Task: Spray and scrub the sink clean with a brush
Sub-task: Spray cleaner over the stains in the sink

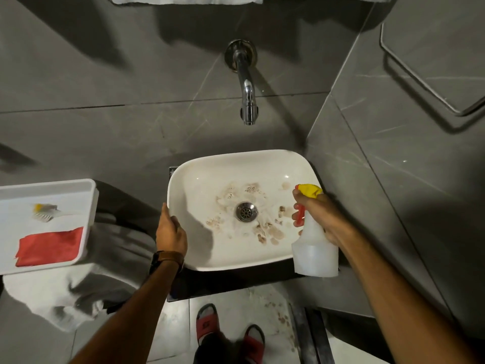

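A white sink (pixel 199 179) sits below me, with brown stains spread around its metal drain (pixel 246 211). My left hand (pixel 170 232) grips the sink's left rim. My right hand (pixel 319 216) holds a translucent spray bottle (pixel 316 254) with a yellow and red trigger head, over the sink's right edge, nozzle pointing into the basin. A small brush (pixel 44 212) with a yellow part lies in a white tray (pixel 90 206) at the left, away from both hands.
A chrome tap (pixel 246 85) sticks out of the grey tiled wall above the sink. A red cloth (pixel 49 246) lies in the tray, which rests on a white toilet (pixel 52 295). My feet in red sandals (pixel 231 334) stand on the tiled floor.
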Tool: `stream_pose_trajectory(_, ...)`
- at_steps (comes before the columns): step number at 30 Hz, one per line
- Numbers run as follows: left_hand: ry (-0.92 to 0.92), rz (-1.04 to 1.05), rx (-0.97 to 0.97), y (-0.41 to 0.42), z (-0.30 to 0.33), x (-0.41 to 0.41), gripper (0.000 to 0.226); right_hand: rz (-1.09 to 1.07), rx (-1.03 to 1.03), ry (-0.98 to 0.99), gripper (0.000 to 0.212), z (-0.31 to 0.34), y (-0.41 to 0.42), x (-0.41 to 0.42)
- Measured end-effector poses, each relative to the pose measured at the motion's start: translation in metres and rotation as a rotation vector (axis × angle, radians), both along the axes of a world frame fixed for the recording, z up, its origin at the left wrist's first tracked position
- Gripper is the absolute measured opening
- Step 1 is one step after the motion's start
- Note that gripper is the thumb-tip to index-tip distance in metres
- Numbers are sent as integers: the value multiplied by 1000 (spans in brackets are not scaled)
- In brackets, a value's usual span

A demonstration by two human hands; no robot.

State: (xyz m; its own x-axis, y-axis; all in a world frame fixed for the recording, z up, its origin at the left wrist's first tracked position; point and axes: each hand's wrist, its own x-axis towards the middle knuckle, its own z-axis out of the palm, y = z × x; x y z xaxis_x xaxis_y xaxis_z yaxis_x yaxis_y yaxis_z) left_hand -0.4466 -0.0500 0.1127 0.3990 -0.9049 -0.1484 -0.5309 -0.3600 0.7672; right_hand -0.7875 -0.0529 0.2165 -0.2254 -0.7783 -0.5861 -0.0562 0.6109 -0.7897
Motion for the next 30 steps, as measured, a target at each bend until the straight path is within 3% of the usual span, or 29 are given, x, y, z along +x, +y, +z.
stream_pose_trajectory(8,-1,3,14,1,1,0,49,50,-28,113,29,12,35,-2)
stream_pose_trajectory(13,12,2,25,2,1,1,51,72,137,119,16,17,69,-13)
stream_pose_trajectory(20,16,7,14,3,0,0,50,75,165,104,10,5,96,-6)
stream_pose_trajectory(30,4,10,28,1,-3,1,50,108,154,182,19,-11,101,14)
